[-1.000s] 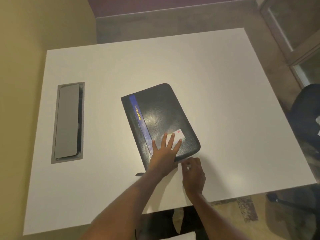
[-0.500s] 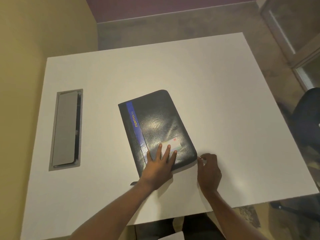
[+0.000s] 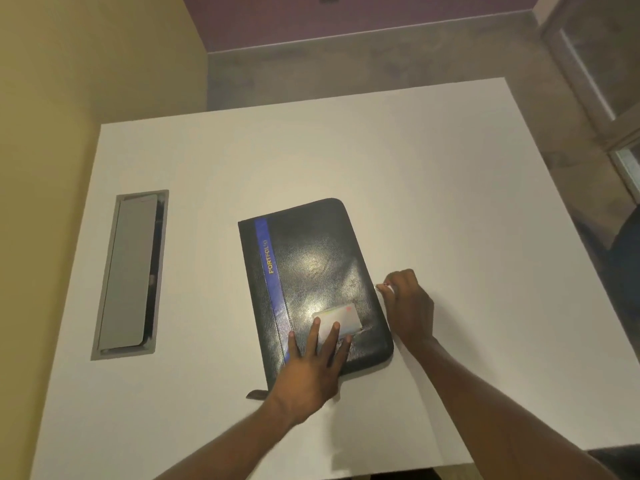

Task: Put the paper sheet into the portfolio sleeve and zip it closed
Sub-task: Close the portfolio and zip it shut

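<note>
A black portfolio sleeve (image 3: 311, 271) with a blue stripe and yellow lettering lies closed on the white table (image 3: 450, 202). My left hand (image 3: 311, 368) presses flat on its near end, fingers spread, partly over a pale card (image 3: 341, 318) on the cover. My right hand (image 3: 408, 306) is beside the sleeve's right edge, about halfway along, fingers pinched on the small zipper pull (image 3: 381, 287). No paper sheet is visible outside the sleeve. A dark strap tab (image 3: 256, 394) sticks out at the near left corner.
A grey cable hatch (image 3: 130, 275) is set into the table on the left. A yellow wall runs along the left side. A dark chair (image 3: 627, 258) stands past the table's right edge.
My right hand has travelled from the sleeve's near edge round the near right corner and up along the right edge with the zipper pull. My left hand stayed pressing on the cover.
</note>
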The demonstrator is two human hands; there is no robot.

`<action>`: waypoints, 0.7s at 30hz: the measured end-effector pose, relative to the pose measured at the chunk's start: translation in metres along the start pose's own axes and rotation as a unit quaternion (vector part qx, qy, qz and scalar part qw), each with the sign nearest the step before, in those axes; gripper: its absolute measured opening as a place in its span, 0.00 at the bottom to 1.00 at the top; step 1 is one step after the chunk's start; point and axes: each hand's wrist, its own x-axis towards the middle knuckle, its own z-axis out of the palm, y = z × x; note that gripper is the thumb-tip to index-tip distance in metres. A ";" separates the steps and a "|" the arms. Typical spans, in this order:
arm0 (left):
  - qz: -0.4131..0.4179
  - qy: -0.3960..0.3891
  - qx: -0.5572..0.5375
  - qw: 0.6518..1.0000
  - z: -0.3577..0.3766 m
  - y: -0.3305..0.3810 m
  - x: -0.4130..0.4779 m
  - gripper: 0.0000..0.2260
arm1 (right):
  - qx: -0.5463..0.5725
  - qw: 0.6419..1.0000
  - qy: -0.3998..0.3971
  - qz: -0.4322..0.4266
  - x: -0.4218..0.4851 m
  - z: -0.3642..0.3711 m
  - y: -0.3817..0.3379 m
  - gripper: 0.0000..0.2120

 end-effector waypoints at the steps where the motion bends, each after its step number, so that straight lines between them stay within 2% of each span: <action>1: 0.003 -0.004 -0.005 1.000 0.001 -0.001 -0.001 0.36 | 0.000 1.000 0.003 -0.009 0.007 0.002 -0.003 0.06; 7: 0.010 -0.012 0.005 1.000 0.000 -0.009 -0.004 0.38 | -0.014 0.998 0.018 -0.059 0.057 0.014 -0.019 0.06; 11: 0.019 -0.007 0.020 1.000 -0.001 -0.014 -0.008 0.37 | -0.008 0.998 0.017 -0.055 0.090 0.020 -0.029 0.06; 17: 0.054 0.032 0.055 0.996 -0.001 -0.028 -0.011 0.29 | -0.011 0.999 0.010 -0.039 0.126 0.027 -0.035 0.07; 21: 0.063 0.074 0.011 0.995 -0.023 -0.036 0.005 0.29 | -0.044 0.998 -0.033 -0.014 0.130 0.028 -0.033 0.08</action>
